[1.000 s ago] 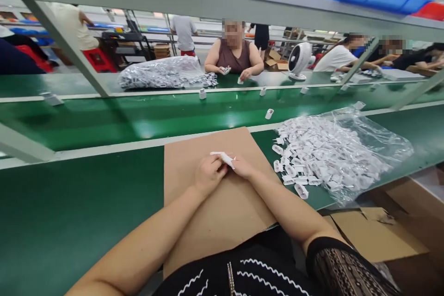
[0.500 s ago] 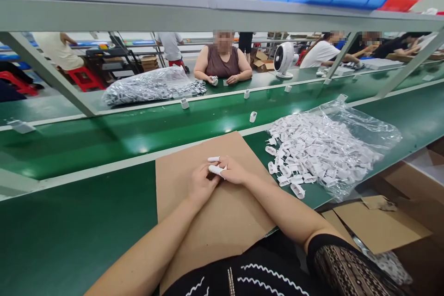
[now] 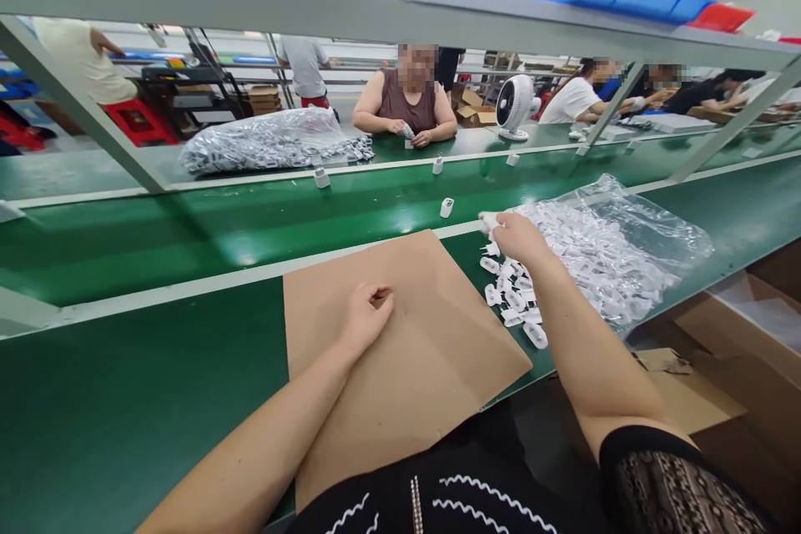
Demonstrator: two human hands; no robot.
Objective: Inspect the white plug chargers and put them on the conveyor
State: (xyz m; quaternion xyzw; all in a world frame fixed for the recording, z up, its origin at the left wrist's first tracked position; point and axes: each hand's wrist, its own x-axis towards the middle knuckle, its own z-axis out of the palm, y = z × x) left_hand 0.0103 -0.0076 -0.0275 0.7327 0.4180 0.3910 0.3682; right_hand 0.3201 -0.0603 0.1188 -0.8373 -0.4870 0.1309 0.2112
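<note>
My left hand [image 3: 368, 317] rests on its side on a sheet of brown cardboard [image 3: 406, 384], fingers loosely curled toward the thumb, with nothing visible in them. My right hand [image 3: 522, 238] is over the far left edge of a heap of white plastic plug housings [image 3: 581, 267]. White covers sit on its fingertips, which are smeared by motion. Whether those fingers hold a part cannot be made out. Several loose housings, one of them a white oval piece [image 3: 536, 335], lie on the green bench beside the cardboard.
A clear plastic bag [image 3: 651, 225] lies under and behind the heap. Beyond a pale rail runs a green conveyor [image 3: 250, 229] carrying a white charger housing [image 3: 446, 207]. Opposite sits a co-worker [image 3: 410, 104], near a white fan [image 3: 514, 104]. A shelf [image 3: 375, 12] crosses overhead. Cardboard boxes stand lower right.
My right hand has left my left hand and moved right and away from me to the heap. My left hand stays on the cardboard. The charger housings on the conveyor appear slightly further left.
</note>
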